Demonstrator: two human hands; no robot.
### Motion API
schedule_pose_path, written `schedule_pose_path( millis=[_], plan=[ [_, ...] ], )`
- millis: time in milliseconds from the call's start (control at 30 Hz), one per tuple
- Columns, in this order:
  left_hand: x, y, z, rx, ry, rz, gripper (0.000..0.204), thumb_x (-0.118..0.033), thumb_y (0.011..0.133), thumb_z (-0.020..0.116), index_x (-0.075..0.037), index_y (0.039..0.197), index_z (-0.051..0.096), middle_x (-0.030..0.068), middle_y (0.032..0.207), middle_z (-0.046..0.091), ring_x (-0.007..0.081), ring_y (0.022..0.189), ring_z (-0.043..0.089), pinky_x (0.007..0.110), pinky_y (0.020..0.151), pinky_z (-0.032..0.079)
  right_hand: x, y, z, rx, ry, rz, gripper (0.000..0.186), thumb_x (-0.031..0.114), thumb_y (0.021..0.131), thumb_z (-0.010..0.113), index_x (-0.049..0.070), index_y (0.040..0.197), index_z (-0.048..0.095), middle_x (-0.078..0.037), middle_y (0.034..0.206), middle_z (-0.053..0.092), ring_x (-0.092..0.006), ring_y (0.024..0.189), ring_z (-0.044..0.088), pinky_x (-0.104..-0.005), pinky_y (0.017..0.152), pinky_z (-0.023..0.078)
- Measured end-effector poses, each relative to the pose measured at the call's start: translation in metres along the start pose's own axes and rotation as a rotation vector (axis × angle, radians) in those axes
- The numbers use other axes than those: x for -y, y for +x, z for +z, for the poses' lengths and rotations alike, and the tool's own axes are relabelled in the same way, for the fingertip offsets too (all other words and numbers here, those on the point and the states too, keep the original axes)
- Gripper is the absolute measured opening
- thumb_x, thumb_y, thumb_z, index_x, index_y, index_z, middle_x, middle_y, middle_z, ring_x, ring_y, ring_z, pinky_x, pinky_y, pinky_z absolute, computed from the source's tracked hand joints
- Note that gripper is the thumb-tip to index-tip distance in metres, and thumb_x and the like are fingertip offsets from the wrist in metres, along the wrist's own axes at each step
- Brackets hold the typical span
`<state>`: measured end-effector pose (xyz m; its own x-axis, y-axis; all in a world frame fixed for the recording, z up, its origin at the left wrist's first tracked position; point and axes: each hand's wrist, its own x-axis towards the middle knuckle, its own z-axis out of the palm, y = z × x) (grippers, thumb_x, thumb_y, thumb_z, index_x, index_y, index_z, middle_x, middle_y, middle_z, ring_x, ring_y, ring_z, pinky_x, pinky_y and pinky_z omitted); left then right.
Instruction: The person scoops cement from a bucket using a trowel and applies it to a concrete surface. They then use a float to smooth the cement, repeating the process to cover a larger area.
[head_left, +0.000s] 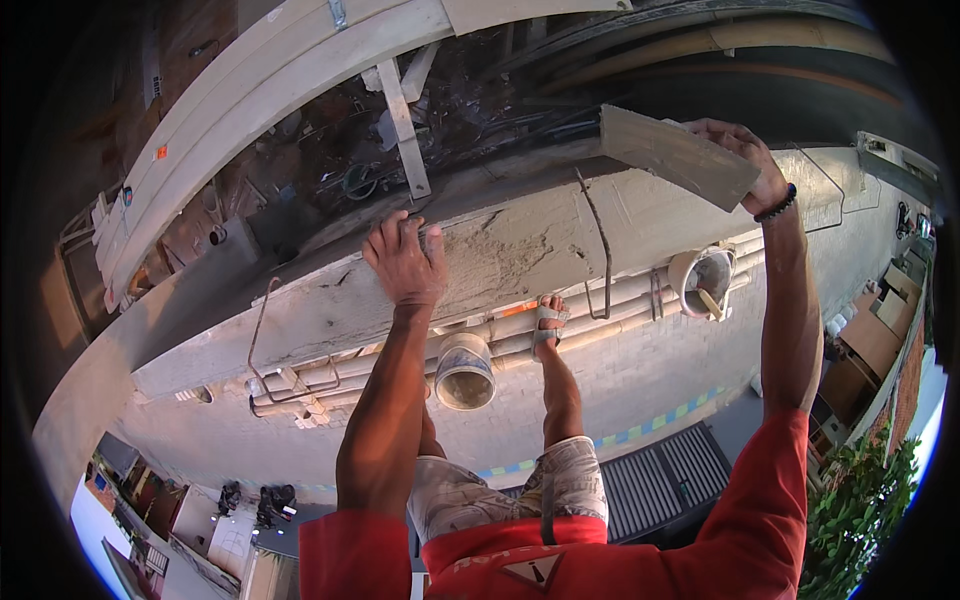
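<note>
My right hand (750,165) grips a flat rectangular plastering trowel (680,158). Its broad grey face is turned toward me, and its handle is hidden behind the blade and my fingers. Below the trowel runs a long concrete ledge (520,245) with rough, partly smoothed grey mortar on it. My left hand (408,262) rests at the ledge's top edge, left of the rough patch. Its fingers are bent and spread a little apart, and I see nothing held in them.
Bent metal rods (602,240) stick out from the ledge. Under it, bamboo poles (640,300) carry my sandalled foot (550,325). One bucket (465,372) hangs at the middle, another (700,283) with a wooden handle to the right. Paving (640,385) lies far below. Curved-looking boards (260,95) stand beyond.
</note>
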<state>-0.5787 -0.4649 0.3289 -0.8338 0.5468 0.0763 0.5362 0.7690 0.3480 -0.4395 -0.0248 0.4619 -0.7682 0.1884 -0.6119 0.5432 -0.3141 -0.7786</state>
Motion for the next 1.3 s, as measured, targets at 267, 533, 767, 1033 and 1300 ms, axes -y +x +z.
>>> schedule_pose_path(
  millis=[267, 533, 767, 1033, 1300],
  plan=[
    [-0.003, 0.002, 0.005, -0.089, -0.128, 0.01, 0.031, -0.035, 0.092, 0.056, -0.01, 0.108, 0.063, 0.0076, 0.116, 0.056, 0.0307, 0.116, 0.046, 0.05, 0.101, 0.029, -0.072, -0.171, 0.118, -0.139, 0.348, -0.148, 0.059, 0.037, 0.094, 0.064, -0.011, 0.124, 0.048, -0.014, 0.109, 0.065, -0.0186, 0.095, 0.066, -0.0298, 0.081, 0.055],
    [0.01, -0.032, -0.017, -0.367, -0.457, 0.139, 0.035, -0.03, 0.092, 0.055, -0.007, 0.119, 0.056, 0.0117, 0.125, 0.051, 0.0346, 0.122, 0.041, 0.051, 0.102, 0.026, -0.232, -0.221, 0.294, -0.5, 1.165, 0.167, 0.054, 0.041, 0.098, 0.047, 0.005, 0.138, 0.047, -0.019, 0.122, 0.061, -0.0304, 0.089, 0.064, -0.0393, 0.065, 0.054],
    [0.038, -0.265, -0.072, 0.788, -1.315, -0.447, 0.052, 0.004, 0.078, 0.052, -0.003, 0.129, 0.054, 0.0111, 0.124, 0.06, 0.0217, 0.11, 0.056, 0.036, 0.091, 0.044, -0.312, -0.229, 0.37, 0.09, 1.556, 0.296, 0.054, 0.042, 0.1, 0.044, 0.005, 0.139, 0.043, -0.022, 0.117, 0.062, -0.0295, 0.082, 0.064, -0.0401, 0.058, 0.053],
    [0.076, -0.388, -0.109, 0.958, -1.883, -1.07, 0.043, -0.009, 0.088, 0.069, -0.004, 0.129, 0.055, 0.0041, 0.118, 0.062, 0.0161, 0.11, 0.056, 0.033, 0.094, 0.046, -0.392, -0.232, 0.445, 0.498, 1.582, 0.722, 0.053, 0.036, 0.099, 0.052, 0.008, 0.144, 0.041, -0.016, 0.132, 0.057, -0.0249, 0.115, 0.061, -0.0388, 0.093, 0.052],
    [0.131, -0.419, -0.086, 0.526, -1.71, -1.214, 0.066, -0.024, 0.08, 0.079, -0.007, 0.135, 0.048, 0.0012, 0.128, 0.054, 0.0144, 0.118, 0.048, 0.034, 0.102, 0.037, -0.566, -0.138, 0.454, 0.058, -0.23, 0.839, 0.051, 0.039, 0.089, 0.062, 0.012, 0.13, 0.054, -0.014, 0.111, 0.068, -0.0243, 0.1, 0.066, -0.0407, 0.089, 0.053]
  ],
)
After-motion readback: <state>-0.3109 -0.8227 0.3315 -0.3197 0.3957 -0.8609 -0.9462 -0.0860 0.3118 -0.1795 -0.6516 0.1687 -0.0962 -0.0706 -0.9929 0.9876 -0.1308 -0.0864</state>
